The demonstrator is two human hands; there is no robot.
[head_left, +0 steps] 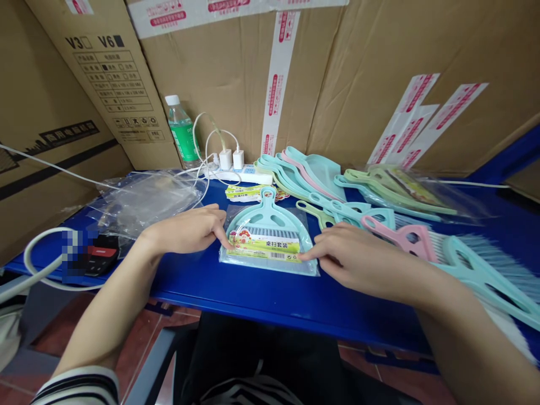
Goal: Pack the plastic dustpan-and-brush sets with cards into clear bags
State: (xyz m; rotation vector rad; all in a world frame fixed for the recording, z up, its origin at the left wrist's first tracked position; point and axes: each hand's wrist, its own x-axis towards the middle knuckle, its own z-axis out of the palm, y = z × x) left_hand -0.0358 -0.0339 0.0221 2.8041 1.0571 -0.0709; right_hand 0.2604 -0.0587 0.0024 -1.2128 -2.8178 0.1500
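Mint-green plastic dustpan-and-brush set in a clear plastic bag (270, 247), lying flat on a blue metal table (202, 281), between both hands. Left hand (181, 230) and right hand (363, 261) loosely curled, not gripping, index fingertips (223, 239) just touching the bag. Unbagged pink plastic brush (405, 239) just beyond the right hand.

A black-and-white striped sleeve (76, 387) ends on the person's bare left forearm (105, 320) at near left; matching striped cloth (248, 391) lies at near centre on dark trousers (236, 343). The left hand (181, 230) and right hand (358, 259) are bare.
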